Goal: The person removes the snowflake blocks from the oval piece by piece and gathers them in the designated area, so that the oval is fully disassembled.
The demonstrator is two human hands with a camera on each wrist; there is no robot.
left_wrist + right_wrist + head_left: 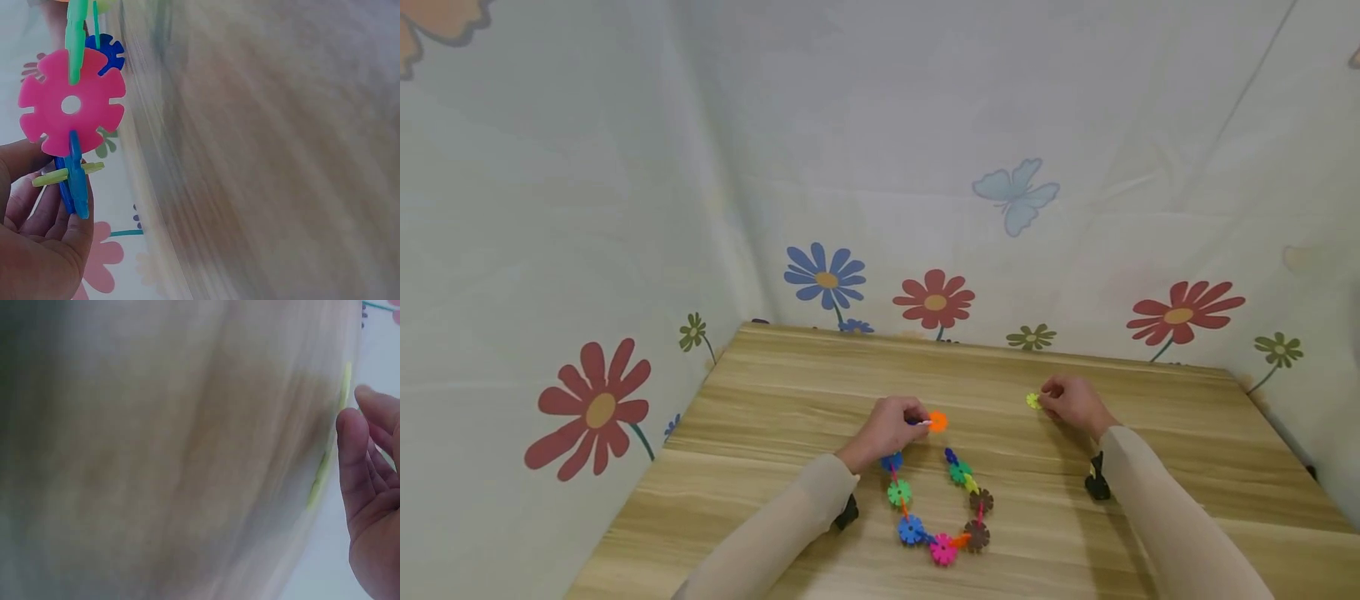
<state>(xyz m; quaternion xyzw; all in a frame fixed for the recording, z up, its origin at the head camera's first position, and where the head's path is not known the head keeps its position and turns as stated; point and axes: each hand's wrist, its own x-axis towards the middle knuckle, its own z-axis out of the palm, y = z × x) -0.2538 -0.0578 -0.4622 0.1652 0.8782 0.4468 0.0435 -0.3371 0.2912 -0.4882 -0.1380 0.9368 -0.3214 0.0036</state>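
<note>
My left hand (891, 429) grips one end of a chain of slotted plastic flower discs, near an orange disc (937, 422). Close up in the left wrist view, its fingers curl round blue discs (76, 181), with a thin yellow disc (47, 177) crossing them and a pink disc (44, 87) above. The chain curves in a U toward me, past a pink disc (943, 549) at the bottom and up to a dark blue disc (951, 456) at its other end. Farther right, my right hand (1075, 404) pinches a single yellow-green disc (1033, 401) between thumb and finger.
A wood-grain table (820, 367) lies under both hands. White cloth printed with flowers and a butterfly (1017, 197) hangs behind the table and along its left side. Dark wrist devices (1097, 479) sit at both cuffs.
</note>
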